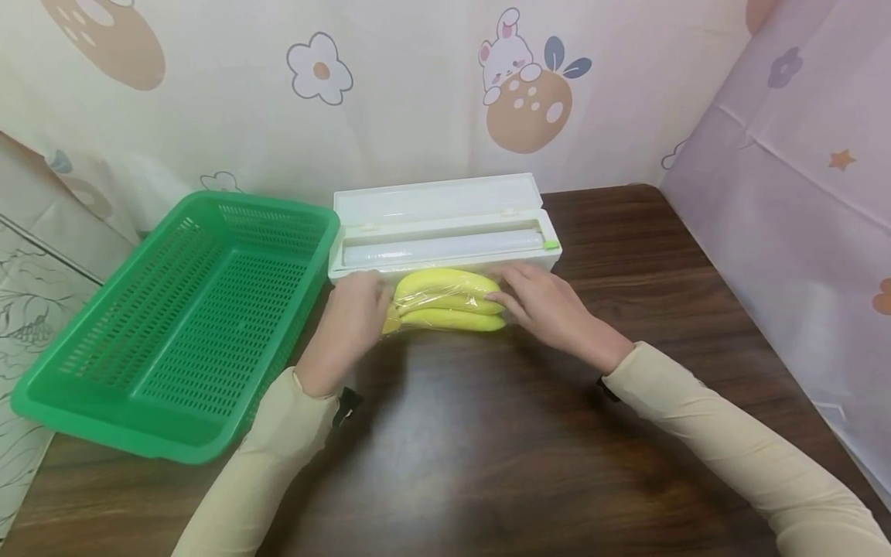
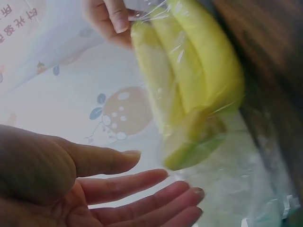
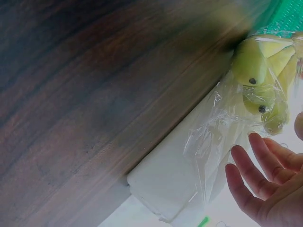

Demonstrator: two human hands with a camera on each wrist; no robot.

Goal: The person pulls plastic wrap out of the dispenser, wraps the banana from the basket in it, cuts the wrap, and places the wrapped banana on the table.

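Observation:
A bunch of yellow bananas [image 1: 452,300] wrapped in clear plastic film lies on the table, stem to the left. My left hand [image 1: 353,313] is beside the stem end; in the left wrist view its fingers [image 2: 142,203] are fairly straight, with a gap between thumb and fingers. At the banana tips is my right hand [image 1: 546,305]. In the right wrist view its fingers [image 3: 258,165] are spread beside loose cling film [image 3: 213,127], the thumb apart from them. Whether the right fingertips touch the film, I cannot tell.
Just behind the bananas stands a white cling film box [image 1: 438,197], lid up, with a film roll [image 1: 445,247] inside and a green tab at its right end. A green plastic basket [image 1: 209,456] sits at the left. Printed curtains hang behind the wooden table [image 1: 473,464].

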